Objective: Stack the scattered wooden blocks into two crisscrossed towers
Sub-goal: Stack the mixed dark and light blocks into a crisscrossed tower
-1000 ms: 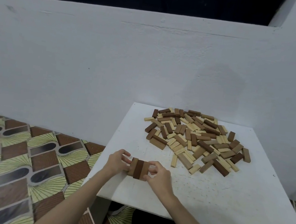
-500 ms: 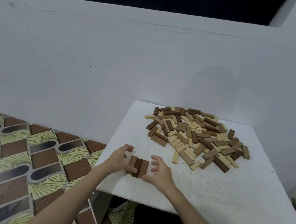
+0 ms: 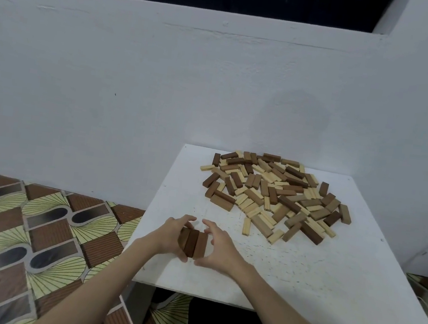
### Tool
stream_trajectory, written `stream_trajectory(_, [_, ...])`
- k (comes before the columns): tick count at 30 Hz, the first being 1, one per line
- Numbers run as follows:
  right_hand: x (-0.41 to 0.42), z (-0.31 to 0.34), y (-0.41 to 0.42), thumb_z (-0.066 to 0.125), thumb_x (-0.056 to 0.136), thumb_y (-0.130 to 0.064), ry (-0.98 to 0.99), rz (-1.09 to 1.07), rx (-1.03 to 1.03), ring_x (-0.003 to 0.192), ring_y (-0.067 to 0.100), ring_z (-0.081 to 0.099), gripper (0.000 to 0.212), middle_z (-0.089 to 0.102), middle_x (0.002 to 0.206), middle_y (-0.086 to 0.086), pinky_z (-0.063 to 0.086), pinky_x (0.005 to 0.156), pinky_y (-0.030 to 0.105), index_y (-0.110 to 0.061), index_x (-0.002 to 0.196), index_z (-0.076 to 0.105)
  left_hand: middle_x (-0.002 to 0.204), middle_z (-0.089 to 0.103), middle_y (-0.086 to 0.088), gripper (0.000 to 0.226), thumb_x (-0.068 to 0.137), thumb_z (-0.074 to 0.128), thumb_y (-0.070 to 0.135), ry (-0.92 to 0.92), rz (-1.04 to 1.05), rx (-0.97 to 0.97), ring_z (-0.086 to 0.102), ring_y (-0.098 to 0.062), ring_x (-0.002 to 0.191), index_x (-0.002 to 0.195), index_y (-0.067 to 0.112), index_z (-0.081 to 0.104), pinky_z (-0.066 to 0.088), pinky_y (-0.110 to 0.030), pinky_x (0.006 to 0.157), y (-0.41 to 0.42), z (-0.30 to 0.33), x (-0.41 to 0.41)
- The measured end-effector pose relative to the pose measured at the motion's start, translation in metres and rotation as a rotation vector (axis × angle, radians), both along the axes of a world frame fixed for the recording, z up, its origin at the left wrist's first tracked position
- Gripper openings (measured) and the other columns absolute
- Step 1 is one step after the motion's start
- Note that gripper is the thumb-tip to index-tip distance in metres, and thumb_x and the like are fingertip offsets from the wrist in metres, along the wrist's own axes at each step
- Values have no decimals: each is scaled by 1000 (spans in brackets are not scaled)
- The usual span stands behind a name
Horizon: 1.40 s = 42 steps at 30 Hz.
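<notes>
Squeeze the three brown blocks (image 3: 192, 242) flat and even, low middle of frame. Left hand (image 3: 170, 233) and right hand (image 3: 219, 249) grip curled around them on the desk (image 3: 328, 280).

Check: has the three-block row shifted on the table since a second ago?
No clear shift. The three-block row sits in the same spot near the table's front-left edge, between the left hand and right hand; the camera moved.

Probably home: patterned floor covering (image 3: 33, 241), plain white wall (image 3: 136, 83), small white table (image 3: 328, 280).
</notes>
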State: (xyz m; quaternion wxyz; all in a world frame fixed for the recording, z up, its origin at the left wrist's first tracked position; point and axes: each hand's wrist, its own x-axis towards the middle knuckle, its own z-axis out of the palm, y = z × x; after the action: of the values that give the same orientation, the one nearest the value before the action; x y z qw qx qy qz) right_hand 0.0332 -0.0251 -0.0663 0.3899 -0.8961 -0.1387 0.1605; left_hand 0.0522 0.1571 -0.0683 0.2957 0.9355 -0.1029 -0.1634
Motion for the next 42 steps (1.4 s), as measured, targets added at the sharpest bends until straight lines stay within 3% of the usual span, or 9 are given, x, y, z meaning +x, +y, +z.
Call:
stream_trajectory(9, [3, -1, -1, 84, 64, -29, -27, 30, -27, 123, 18, 36, 107, 43, 137, 0, 38, 103, 39, -33, 148, 18, 132, 46, 3, 113, 54, 90, 20, 20, -25, -6, 35, -20, 119, 144, 24, 22, 35, -36, 103, 3, 1, 0])
stream_trajectory(14, [5, -2, 1, 82, 65, -30, -39, 41, -33, 122, 17, 35, 105, 46, 132, -4, 39, 98, 36, -35, 147, 18, 130, 49, 2, 108, 59, 88, 18, 5, -27, -12, 33, -20, 118, 144, 22, 22, 33, -34, 102, 1, 2, -1])
stream_trajectory(21, [5, -3, 3, 81, 67, -30, -66, 45, -42, 118, 19, 36, 99, 50, 126, -5, 42, 95, 38, -33, 146, 21, 130, 50, 2, 107, 59, 88, 19, -8, -18, -21, 34, -20, 120, 143, 21, 22, 33, -33, 102, 1, 3, 0])
stream_trajectory(26, [7, -4, 3, 82, 62, -33, -56, 33, -34, 119, 16, 35, 106, 48, 130, -8, 41, 97, 39, -36, 147, 18, 132, 48, 5, 114, 57, 89, 20, -4, -5, -41, 29, -19, 124, 145, 21, 17, 30, -34, 105, 2, 4, -2])
stream_trajectory(42, [11, -7, 6, 81, 62, -32, -39, 37, -6, 116, 15, 35, 104, 51, 123, -9, 42, 94, 38, -39, 145, 18, 130, 50, 5, 114, 56, 90, 23, -16, 4, -55, 34, -19, 123, 145, 20, 18, 29, -34, 105, 4, 2, -2])
